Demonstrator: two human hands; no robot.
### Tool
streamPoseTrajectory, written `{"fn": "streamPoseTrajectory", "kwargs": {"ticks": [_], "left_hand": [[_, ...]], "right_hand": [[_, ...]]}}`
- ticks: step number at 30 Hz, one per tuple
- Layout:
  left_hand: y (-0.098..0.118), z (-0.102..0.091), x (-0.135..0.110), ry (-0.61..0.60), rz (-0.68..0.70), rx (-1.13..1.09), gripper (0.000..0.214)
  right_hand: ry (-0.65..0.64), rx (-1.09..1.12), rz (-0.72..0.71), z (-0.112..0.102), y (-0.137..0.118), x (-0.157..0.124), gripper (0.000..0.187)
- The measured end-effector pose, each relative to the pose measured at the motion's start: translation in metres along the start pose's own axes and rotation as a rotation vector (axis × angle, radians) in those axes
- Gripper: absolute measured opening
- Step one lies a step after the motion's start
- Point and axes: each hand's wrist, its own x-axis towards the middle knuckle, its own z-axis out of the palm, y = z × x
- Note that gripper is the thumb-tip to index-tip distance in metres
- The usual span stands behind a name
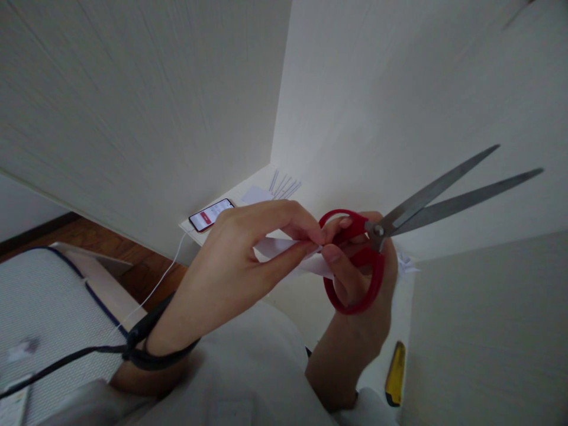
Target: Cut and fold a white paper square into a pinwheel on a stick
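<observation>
A piece of white paper (316, 265) is pinched between the fingertips of both hands in front of my body. My left hand (248, 248) grips it with thumb and forefinger. Red-handled scissors (377, 283) hang on my right hand (352, 275), its thumb and fingers through the loops. Their blades are spread apart and point up to the right, away from the paper. My right thumb and finger press near the left fingertips. Part of the paper is hidden behind the left hand.
A phone (210, 214) with a lit screen and white cable lies on the white desk (255, 177). Thin paper strips (286, 186) lie farther back. Paper scraps (406, 263) and a yellow utility knife (396, 373) are at the right. Pale panels rise around. A mattress (48, 313) is at left.
</observation>
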Motion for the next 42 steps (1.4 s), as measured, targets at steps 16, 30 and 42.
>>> {"fn": "streamPoseTrajectory", "kwargs": {"ticks": [16, 30, 42], "left_hand": [[-0.003, -0.002, 0.0, -0.028, 0.036, 0.021, 0.014], [-0.005, 0.001, -0.003, 0.038, -0.053, -0.027, 0.009], [0.002, 0.002, -0.004, 0.1, -0.058, 0.099, 0.01]], "right_hand": [[0.028, 0.056, 0.018, 0.004, 0.002, -0.001, 0.031], [0.047, -0.004, -0.021, 0.002, 0.005, -0.002, 0.033], [0.095, -0.013, -0.047, 0.011, 0.001, -0.001, 0.026]]}}
